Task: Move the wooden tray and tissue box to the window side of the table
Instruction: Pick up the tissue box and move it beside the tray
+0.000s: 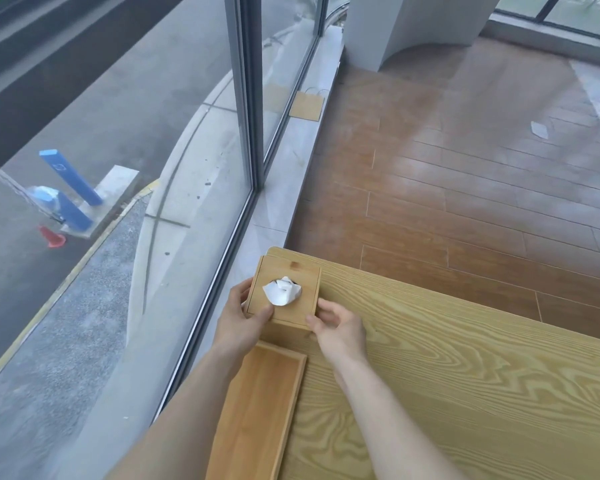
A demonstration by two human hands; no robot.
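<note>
A square wooden tissue box with a white tissue sticking out of its top stands at the far left corner of the light wooden table, beside the window. My left hand grips the box's left side, thumb on its lid. My right hand holds its near right corner with curled fingers. A long, shallow wooden tray lies along the table's left edge just in front of the box, partly under my left forearm.
A floor-to-ceiling window with a dark frame runs along the left of the table, above a pale stone sill. Brown wooden floor lies beyond the table's far edge. A white column stands at the back.
</note>
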